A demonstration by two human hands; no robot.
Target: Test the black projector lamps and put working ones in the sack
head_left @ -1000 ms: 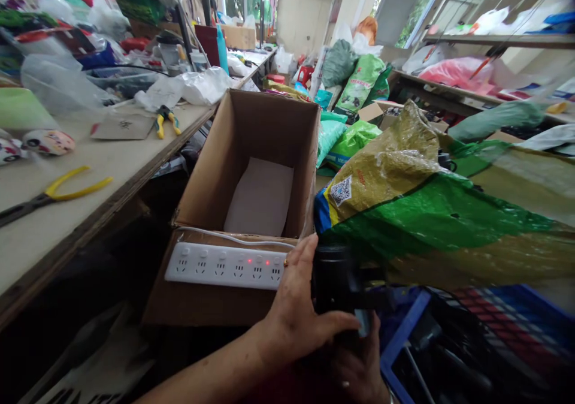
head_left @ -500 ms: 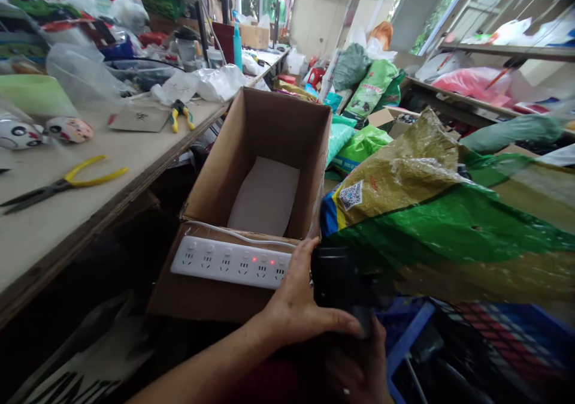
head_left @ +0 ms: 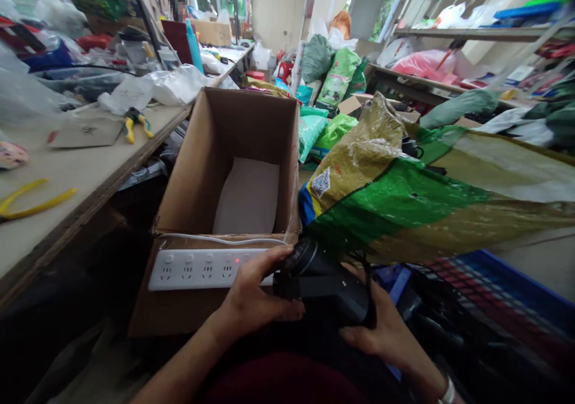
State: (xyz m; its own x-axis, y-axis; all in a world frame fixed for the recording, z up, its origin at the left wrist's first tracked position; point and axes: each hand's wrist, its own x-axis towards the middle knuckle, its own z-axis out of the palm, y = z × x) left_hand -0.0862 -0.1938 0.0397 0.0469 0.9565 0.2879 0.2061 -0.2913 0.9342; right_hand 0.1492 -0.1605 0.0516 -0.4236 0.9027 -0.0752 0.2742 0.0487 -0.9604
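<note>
Both hands grip a black appliance (head_left: 335,293) with a rounded, ringed end and a thick barrel-like body; its exact kind is not clear. My left hand (head_left: 258,287) closes round the ringed end at the left. My right hand (head_left: 381,320) wraps the body's right end, where a dark loop like a cord shows. Just behind my left hand lies a white power strip (head_left: 195,270) with a red light on, partly covered by the hand. It rests on the front flap of an open cardboard box (head_left: 179,194), which has a pale sheet (head_left: 247,197) on its bottom.
On the left workbench (head_left: 103,164) lie yellow-handled pliers (head_left: 40,203), smaller yellow-green pliers (head_left: 136,125) and plastic bags. A green and gold sack (head_left: 381,194) stands right of the box. A blue crate (head_left: 507,278) with dark items is at the lower right.
The black appliance has turned from upright to lying crosswise between my hands. My right hand has come up from below onto its right end. The view has swung to the right.
</note>
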